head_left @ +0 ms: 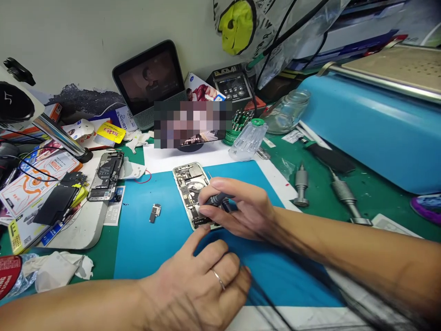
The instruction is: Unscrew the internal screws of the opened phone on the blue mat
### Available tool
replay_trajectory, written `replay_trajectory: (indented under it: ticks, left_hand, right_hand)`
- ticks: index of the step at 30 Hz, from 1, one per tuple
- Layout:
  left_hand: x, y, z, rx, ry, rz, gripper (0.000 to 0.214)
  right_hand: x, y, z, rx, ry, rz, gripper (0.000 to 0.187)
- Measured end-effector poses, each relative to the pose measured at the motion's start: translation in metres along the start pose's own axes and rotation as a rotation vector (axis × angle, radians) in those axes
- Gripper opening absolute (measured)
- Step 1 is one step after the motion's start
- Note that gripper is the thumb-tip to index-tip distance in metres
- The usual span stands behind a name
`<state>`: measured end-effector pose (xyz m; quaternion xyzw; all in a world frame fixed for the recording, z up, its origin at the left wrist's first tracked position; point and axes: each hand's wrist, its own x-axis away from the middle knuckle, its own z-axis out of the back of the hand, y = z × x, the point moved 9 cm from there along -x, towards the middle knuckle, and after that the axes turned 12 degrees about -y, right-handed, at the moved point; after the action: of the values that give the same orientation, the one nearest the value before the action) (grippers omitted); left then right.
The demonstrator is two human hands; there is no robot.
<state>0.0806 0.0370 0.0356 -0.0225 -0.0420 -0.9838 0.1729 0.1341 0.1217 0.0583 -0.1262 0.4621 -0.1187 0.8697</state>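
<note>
An opened smartphone [188,186] with bare inner parts lies on the blue mat [138,257]. Over its right side is my right hand [244,207], its thumb and fingers closed around a dark, ridged tool [220,199] whose exact kind I cannot make out. My left hand [206,271], wearing a ring, rests in front of the phone. Its index fingertip is at the phone's lower edge, while the other fingers are bent and spread apart. Left of the phone lies a small loose phone part [155,213], dark with a metallic section.
A second opened phone [106,175] and loose parts sit at the left beside a lamp stand [64,135]. Screens stand behind the mat, near a clear plastic cup [247,141] and glass jar [287,110]. Metal-handled screwdrivers [344,191] and a blue machine [361,124] are at the right.
</note>
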Motion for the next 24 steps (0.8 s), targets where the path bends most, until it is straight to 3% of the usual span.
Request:
replay_trajectory:
  ticks: [4,9,15,21,24]
  left_hand:
    - [-0.003,0.001,-0.007,-0.035,-0.126,0.006,0.058]
    - [-0.003,0.001,-0.011,-0.049,-0.154,0.049,0.061]
    - [-0.002,0.004,-0.009,-0.063,-0.158,0.044,0.060]
    - [-0.002,0.002,-0.010,-0.033,-0.148,0.075,0.061]
    - [-0.002,0.002,-0.011,-0.032,-0.142,0.060,0.058]
  right_hand:
    - [-0.003,-0.001,-0.005,-0.052,-0.071,-0.004,0.048]
    - [-0.005,0.003,-0.019,-0.013,-0.306,-0.113,0.013]
    - [-0.004,0.003,-0.017,-0.078,-0.247,-0.094,0.017]
    - [-0.002,0.011,-0.030,-0.122,-0.385,-0.185,0.011]
    - [-0.002,0.012,-0.029,-0.142,-0.378,-0.200,0.011]
